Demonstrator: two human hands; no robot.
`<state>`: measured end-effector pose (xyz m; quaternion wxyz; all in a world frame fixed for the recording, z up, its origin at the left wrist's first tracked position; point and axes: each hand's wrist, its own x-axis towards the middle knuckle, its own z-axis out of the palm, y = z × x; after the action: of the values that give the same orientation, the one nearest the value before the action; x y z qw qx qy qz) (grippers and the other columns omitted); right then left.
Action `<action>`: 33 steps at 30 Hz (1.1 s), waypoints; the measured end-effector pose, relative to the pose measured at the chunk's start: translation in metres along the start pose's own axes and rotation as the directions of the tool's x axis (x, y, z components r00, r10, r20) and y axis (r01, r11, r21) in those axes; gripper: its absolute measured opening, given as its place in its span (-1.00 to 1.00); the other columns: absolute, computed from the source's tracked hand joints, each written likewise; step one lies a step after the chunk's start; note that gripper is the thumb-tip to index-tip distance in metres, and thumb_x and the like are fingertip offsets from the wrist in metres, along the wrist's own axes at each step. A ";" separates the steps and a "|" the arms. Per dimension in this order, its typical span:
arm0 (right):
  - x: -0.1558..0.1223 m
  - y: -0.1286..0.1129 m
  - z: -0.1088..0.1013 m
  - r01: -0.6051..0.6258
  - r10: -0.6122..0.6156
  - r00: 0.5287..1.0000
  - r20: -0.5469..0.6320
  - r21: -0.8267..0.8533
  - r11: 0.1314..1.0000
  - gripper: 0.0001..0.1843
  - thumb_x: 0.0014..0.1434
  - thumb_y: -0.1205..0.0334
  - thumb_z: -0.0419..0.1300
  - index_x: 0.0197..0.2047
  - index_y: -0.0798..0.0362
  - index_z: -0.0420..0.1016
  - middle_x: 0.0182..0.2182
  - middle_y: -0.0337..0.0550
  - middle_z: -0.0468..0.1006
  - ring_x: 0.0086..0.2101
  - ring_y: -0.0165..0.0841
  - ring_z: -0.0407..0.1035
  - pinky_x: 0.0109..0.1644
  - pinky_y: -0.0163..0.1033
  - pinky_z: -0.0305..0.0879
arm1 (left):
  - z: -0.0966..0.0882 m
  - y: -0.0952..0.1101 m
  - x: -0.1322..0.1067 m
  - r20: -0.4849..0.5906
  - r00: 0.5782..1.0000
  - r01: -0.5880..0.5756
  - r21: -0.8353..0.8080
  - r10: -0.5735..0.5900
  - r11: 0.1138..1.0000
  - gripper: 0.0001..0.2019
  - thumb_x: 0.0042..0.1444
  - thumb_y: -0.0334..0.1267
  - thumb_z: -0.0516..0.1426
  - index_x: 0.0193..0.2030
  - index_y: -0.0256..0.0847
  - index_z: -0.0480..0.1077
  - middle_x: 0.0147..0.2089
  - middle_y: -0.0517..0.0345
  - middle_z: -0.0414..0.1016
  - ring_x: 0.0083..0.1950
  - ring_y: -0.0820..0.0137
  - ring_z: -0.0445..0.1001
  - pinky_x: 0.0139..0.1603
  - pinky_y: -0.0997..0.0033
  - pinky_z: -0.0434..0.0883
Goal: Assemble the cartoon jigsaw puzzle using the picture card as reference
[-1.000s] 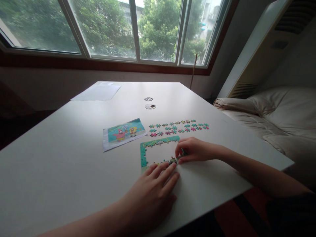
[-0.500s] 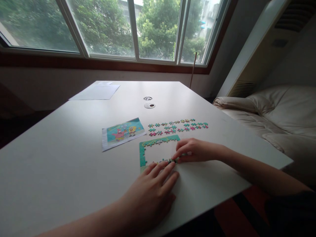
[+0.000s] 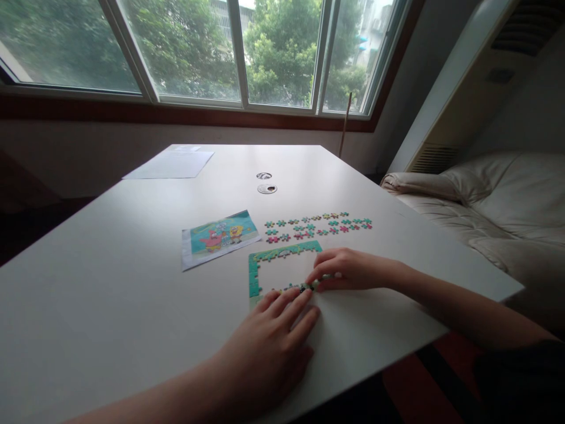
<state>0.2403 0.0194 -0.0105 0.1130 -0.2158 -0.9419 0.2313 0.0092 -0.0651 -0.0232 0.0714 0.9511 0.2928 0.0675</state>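
Observation:
A jigsaw puzzle border (image 3: 253, 274), mostly green, lies on the white table with its middle bare. My left hand (image 3: 276, 335) rests over its lower edge, fingers stretched out and touching the pieces there. At the lower right corner, my right hand (image 3: 348, 268) has thumb and fingers closed at a puzzle piece (image 3: 314, 285), partly hidden by the fingers. Loose puzzle pieces (image 3: 308, 228) are laid out in several rows beyond the border. To the left is a picture sheet (image 3: 220, 238) showing cartoon figures.
The white table (image 3: 110, 282) carries two round discs (image 3: 267, 189) farther back and white paper (image 3: 170, 164) at the far left. A cream leather sofa (image 3: 498, 188) stands to the right. Windows (image 3: 282, 59) line the far wall.
My right fingers have shifted very slightly at the border's lower right corner. The left hand stays in place, and the rows of loose pieces look the same.

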 end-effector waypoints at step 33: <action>-0.013 0.017 -0.029 -0.229 0.237 0.972 0.007 -0.222 0.948 -0.31 0.06 -0.13 0.17 0.17 0.09 0.27 0.11 0.07 0.29 0.09 -0.16 0.18 0.15 -0.06 0.12 | -0.021 -0.103 -0.029 -0.094 0.967 0.246 0.093 -0.237 0.965 -0.44 0.22 0.05 -0.05 0.26 -0.23 0.11 0.27 -0.05 0.18 0.26 0.11 0.16 0.20 0.08 0.21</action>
<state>0.2668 0.0382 0.0051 0.0447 -0.3328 -0.9313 0.1410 -0.0744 0.0053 -0.0229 0.0173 0.9071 0.4124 0.0818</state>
